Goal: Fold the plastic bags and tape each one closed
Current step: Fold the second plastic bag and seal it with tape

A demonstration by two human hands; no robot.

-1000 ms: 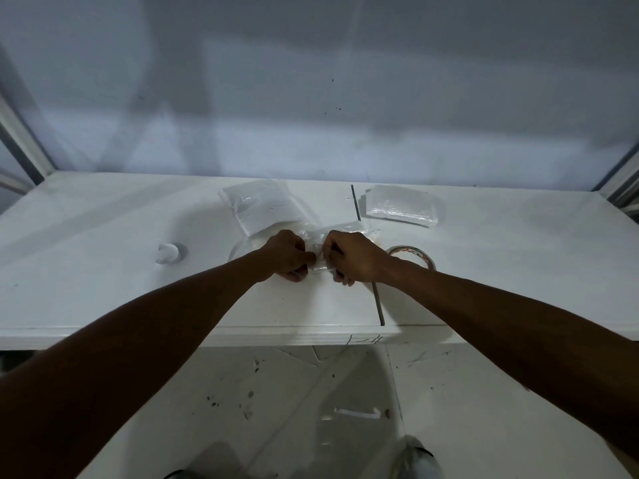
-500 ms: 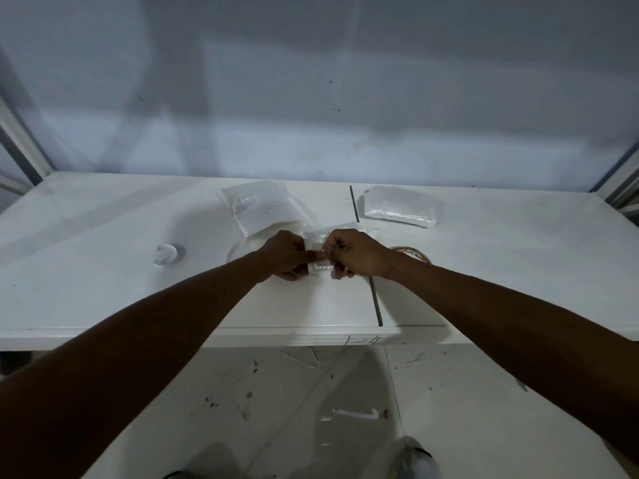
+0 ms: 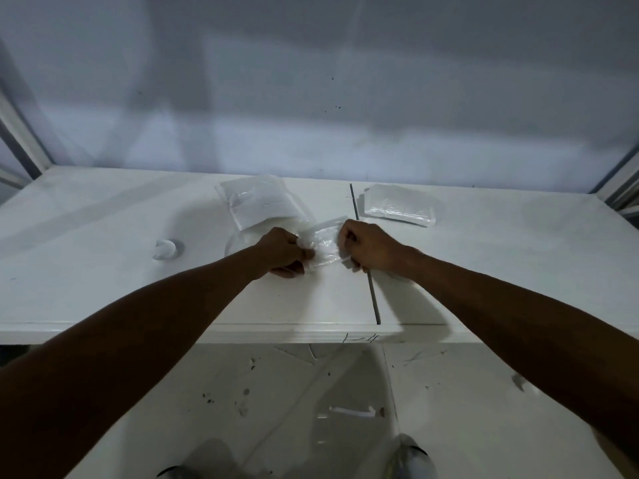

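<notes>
Plastic bag (image 3: 323,245) folded small, just above table (image 3: 103,271), pinched at each end by left hand (image 3: 281,252) and right hand (image 3: 366,245); slick film, likely to spring open before taping.

Clear, glossy plastic bags (image 3: 323,245) on a white table (image 3: 103,271), dark seam (image 3: 373,299), grey wall (image 3: 311,81).

arms: bare, no sleeves | wrists: no watch | shoes (image 3: 409,459): grey toes
</notes>
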